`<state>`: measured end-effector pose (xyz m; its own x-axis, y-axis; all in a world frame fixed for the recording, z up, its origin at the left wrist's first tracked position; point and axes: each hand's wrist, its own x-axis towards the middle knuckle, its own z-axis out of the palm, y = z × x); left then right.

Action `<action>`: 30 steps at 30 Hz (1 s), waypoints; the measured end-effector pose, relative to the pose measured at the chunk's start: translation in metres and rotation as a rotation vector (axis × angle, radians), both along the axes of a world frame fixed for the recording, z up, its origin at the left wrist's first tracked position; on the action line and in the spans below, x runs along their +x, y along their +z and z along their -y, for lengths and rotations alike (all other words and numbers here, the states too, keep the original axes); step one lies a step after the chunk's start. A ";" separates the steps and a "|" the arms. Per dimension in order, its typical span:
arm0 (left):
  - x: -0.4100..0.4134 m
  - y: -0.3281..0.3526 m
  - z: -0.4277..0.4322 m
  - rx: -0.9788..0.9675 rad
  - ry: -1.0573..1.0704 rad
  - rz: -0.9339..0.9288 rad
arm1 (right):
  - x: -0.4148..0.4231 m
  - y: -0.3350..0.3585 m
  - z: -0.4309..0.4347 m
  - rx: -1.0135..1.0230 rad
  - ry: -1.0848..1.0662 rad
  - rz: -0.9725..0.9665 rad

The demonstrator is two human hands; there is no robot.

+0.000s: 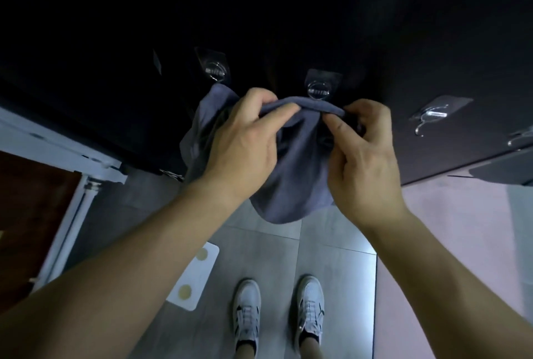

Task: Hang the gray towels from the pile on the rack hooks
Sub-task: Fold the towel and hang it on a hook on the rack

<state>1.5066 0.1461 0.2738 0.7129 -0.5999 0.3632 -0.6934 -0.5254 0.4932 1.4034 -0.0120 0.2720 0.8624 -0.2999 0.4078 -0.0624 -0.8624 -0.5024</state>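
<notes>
Centrally, a dark wall panel [375, 41] carries a row of clear adhesive hooks. Leftmost hook [214, 69]: a gray fold of cloth [202, 116] hangs directly beneath it; whether this is a separate towel or part of the held one cannot be told. Middle hook [319, 87]: the gray towel [294, 162] is raised to it, the bunched upper edge arching just below the hook's ring; whether any cloth has caught on the hook cannot be told. Right hook [431, 116]: its curved prong stands fully exposed near the panel's lower edge, and a further hook [519, 138] is partly cut off at the right border. Left hand [245, 145]: fingers [274, 115] curled over the towel's upper edge, gripping the cloth just left of the middle hook. Right hand [366, 154]: thumb and forefinger pinch the same edge just right of that hook, the other fingers curled behind. The towel's body hangs between the two wrists, its lower hem above the floor. Below: gray tiled floor [331, 272], the person's two white shoes [248, 309], a white mat [196, 272] bearing two yellow discs beside the left forearm, a white frame [86, 185] with a pipe at the panel's lower left corner, and a pale pink surface [447, 243] at right. Both forearms cross the lower view and hide part of the floor and a corner of the mat.
</notes>
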 end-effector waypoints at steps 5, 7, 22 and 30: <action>-0.018 -0.008 0.019 -0.253 0.118 -0.393 | -0.004 -0.009 -0.005 0.155 0.035 -0.008; -0.025 -0.005 0.021 -0.234 0.149 -0.406 | -0.007 -0.005 -0.005 0.260 0.052 -0.029; -0.020 0.006 0.006 -0.061 -0.031 -0.084 | -0.010 0.007 0.006 0.288 0.169 -0.045; -0.018 -0.002 0.008 -0.027 -0.047 -0.038 | -0.005 -0.007 -0.002 0.053 0.022 -0.081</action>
